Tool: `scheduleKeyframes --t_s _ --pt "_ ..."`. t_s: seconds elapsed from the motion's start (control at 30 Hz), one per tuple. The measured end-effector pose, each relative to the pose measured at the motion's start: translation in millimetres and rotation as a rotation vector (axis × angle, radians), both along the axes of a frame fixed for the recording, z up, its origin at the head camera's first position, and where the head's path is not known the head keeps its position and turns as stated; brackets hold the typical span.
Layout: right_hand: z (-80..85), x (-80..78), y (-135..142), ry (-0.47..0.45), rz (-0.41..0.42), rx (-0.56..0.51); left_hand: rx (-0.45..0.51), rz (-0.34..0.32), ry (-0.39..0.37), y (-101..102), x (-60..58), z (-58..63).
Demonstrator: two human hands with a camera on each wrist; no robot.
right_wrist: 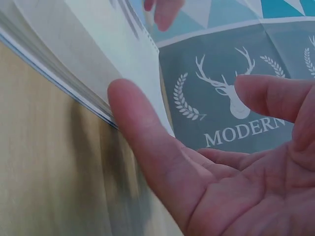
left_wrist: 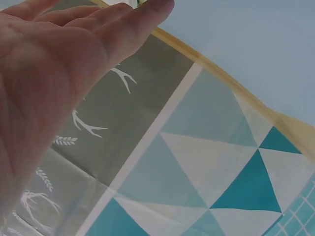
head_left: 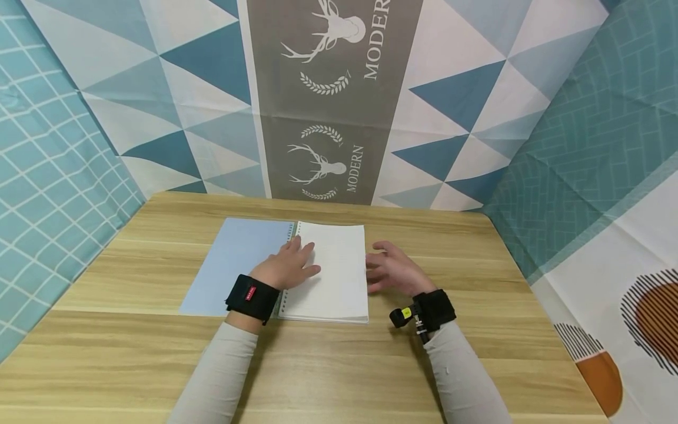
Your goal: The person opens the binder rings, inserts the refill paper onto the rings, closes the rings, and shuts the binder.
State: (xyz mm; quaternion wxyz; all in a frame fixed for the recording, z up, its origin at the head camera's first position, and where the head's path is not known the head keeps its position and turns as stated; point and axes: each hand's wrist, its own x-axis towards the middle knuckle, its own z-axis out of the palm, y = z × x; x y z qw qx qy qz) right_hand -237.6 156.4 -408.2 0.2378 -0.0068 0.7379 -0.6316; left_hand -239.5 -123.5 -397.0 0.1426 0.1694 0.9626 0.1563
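A spiral notebook lies open on the table, its white page on the right and its light blue cover folded out to the left. My left hand rests over the page beside the binding, fingers spread and extended. Just at the page's right edge hovers my right hand, its fingers loosely bent. In the right wrist view, a fingertip overlaps the notebook's page edges; whether it touches them I cannot tell. The left wrist view shows the left palm with nothing in it.
The wooden table extends around the notebook on every side. A patterned cloth with deer heads hangs behind it. Blue tiled fabric borders the left side, and a green cloth borders the right. Both wrists wear black bands.
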Motion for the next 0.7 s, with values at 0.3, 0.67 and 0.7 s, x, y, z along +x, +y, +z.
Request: scheduleKeyframes --t_s 0.3,0.67,0.7 --pt "4.4 8.4 -14.0 0.200 0.087 0.365 -0.022 0.016 -0.022 -2.2 -1.5 -6.0" --pt "7.5 21.3 -41.4 0.532 0.275 0.734 -0.031 0.017 -0.033 -3.8 -3.0 -5.9" --pt "6.9 22.8 -44.5 0.582 0.309 0.767 -0.031 0.018 -0.035 -3.9 -3.2 -5.7"
